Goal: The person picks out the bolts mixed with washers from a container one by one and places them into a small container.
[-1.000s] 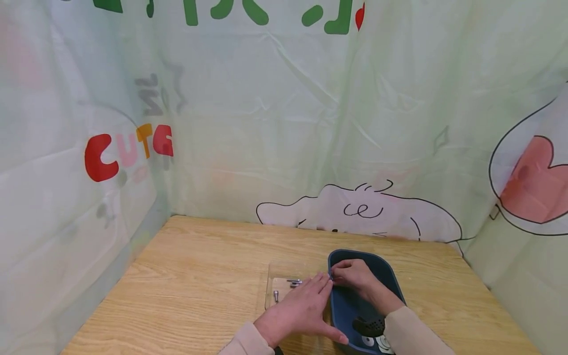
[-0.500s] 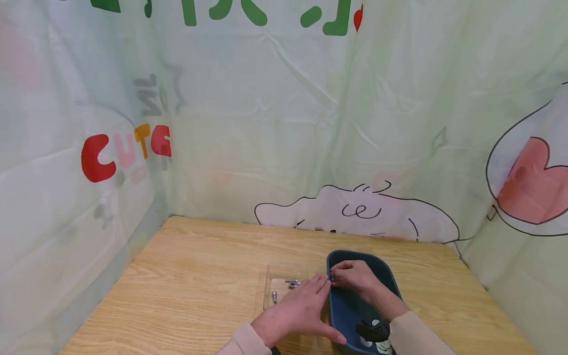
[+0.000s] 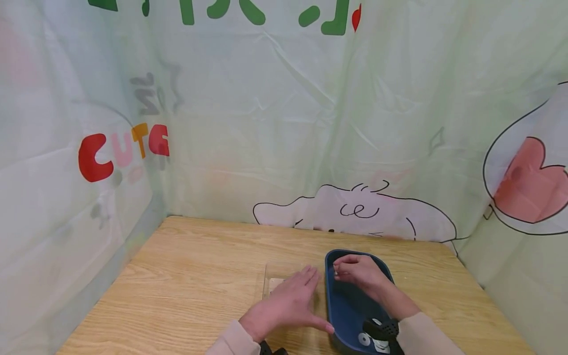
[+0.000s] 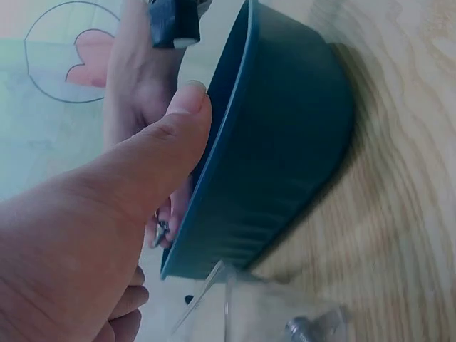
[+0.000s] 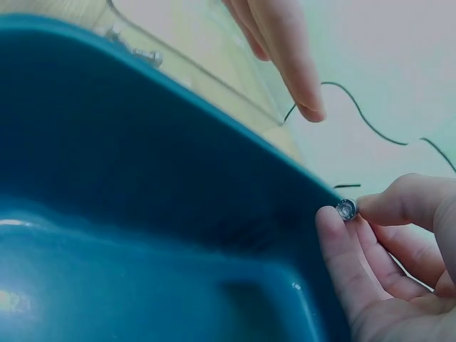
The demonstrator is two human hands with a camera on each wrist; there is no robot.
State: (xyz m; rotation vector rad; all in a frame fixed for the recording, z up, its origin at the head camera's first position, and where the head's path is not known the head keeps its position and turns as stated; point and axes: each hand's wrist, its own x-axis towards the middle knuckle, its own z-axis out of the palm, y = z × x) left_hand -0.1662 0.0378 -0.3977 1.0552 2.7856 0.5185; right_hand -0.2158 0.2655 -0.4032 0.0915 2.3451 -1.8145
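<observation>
In the right wrist view, my right hand pinches a small metal socket-head screw between thumb and fingertip. That hand is over the far left part of a dark blue bin, inside the rim. My left hand hovers with straight fingers above a clear plastic tray, left of the bin. Its thumb reaches toward the bin's rim; whether they touch I cannot tell. Metal screws lie in the tray, mostly hidden by the left hand in the head view.
White round discs lie in the near end of the bin, partly behind the black wrist device. Everything stands on a wooden table. A printed curtain hangs behind and along both sides.
My left hand has drawn back leftward from the bin's rim and now covers the tray's screws. My right hand has moved slightly off the left wall, and the screw it pinches now shows.
</observation>
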